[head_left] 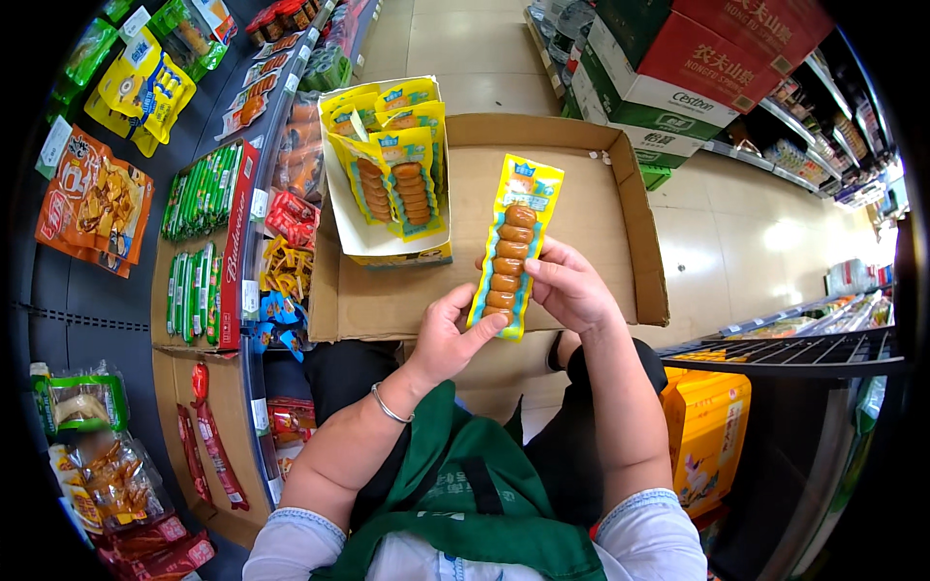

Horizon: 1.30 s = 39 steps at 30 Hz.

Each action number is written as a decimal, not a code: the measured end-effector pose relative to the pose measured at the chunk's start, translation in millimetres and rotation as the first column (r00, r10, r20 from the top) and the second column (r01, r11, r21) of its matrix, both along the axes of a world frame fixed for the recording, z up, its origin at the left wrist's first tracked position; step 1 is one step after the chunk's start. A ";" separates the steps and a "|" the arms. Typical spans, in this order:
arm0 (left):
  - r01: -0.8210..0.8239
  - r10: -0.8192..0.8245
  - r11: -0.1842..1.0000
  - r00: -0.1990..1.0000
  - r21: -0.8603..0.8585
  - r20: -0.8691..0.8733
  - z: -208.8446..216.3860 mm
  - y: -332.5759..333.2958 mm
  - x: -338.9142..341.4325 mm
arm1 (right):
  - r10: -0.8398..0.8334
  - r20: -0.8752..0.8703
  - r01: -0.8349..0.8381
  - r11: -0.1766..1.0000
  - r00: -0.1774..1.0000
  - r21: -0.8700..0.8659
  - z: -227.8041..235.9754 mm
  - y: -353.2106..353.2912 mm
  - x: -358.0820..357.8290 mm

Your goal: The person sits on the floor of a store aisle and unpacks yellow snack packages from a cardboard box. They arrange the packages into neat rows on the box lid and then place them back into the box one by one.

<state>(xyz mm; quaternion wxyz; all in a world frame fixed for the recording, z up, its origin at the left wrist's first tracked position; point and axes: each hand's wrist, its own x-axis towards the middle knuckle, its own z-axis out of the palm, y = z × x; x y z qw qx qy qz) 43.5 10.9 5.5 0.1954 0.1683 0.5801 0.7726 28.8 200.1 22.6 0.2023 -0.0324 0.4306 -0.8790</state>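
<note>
Between my hands I hold a yellow and blue snack packet (511, 254), with a row of brown sausage-like pieces showing through its clear window. My left hand (451, 334) pinches its lower left edge, thumb on the front. On the right edge, my right hand (570, 287) grips it about halfway up. Behind and to the left stands an open white box (339, 218) filled with several similar yellow packets (405, 174). That box rests at the left side of a shallow brown cardboard tray (644, 242), and the held packet is over the tray's near part.
Shelves on the left hold a red carton (235, 247) of green-wrapped sticks, an orange snack bag (94, 198) and red-wrapped sausages (221, 450). Stacked drink cartons (668, 68) stand at the back right. A black wire rack (804, 351) and a yellow box (707, 436) are at my right.
</note>
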 end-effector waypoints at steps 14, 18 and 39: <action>0.124 -0.130 0.990 0.986 0.065 0.107 -18.0 -5.0 -8.0 | -0.022 -0.027 0.027 0.983 0.999 0.182 5.9 -5.2 7.1; 0.156 -0.173 0.981 0.970 0.112 0.171 -10.3 -5.5 -8.3 | 0.034 -0.050 -0.021 0.970 0.998 0.242 7.6 -6.8 10.1; 0.164 -0.182 0.981 0.964 0.101 0.194 -9.4 -11.1 -8.8 | 0.066 0.071 -0.075 0.990 0.995 0.123 9.6 -11.1 11.8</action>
